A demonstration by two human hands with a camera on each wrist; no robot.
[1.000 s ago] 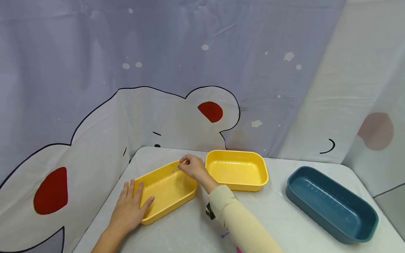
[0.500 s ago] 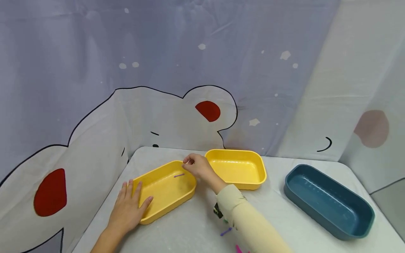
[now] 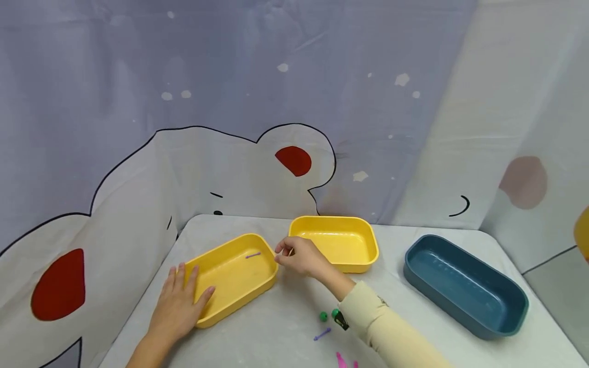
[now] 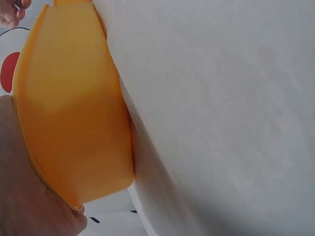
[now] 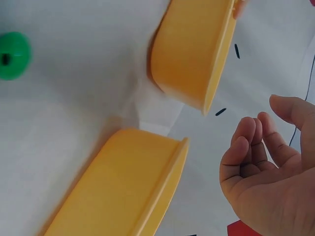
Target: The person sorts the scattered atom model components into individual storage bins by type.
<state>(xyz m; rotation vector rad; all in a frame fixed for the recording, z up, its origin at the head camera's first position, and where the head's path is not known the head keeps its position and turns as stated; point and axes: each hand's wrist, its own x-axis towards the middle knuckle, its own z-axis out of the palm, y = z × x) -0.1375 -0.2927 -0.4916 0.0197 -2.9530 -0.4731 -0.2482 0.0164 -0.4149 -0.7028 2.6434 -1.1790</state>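
Note:
My left hand (image 3: pixel 176 306) rests on the near left end of a yellow tray (image 3: pixel 236 296), fingers straight across the rim and thumb over the inside. The left wrist view shows that tray's outer wall (image 4: pixel 78 108) close up. A small purple stick (image 3: pixel 253 255) with knobbed ends lies inside, toward the far end. Just off the tray's right corner hovers my right hand (image 3: pixel 301 257). Its fingers are loosely bent, and the right wrist view shows nothing between thumb and fingertips (image 5: pixel 238 150). A second yellow tray (image 3: pixel 340 268) stands right behind this hand.
A dark teal tray (image 3: pixel 465 301) stands on the right. Nearer me on the white table lie a green bead (image 3: pixel 323 316), another green bead (image 3: pixel 335 313), a small black piece (image 3: pixel 341 321), a second purple stick (image 3: pixel 322 335) and pink pieces (image 3: pixel 341 361). Printed cloth walls stand behind.
The purple stick, at my right fingertips a second ago, now lies in the left yellow tray. My right hand has drawn back rightward over the rim. My left hand stays on the tray.

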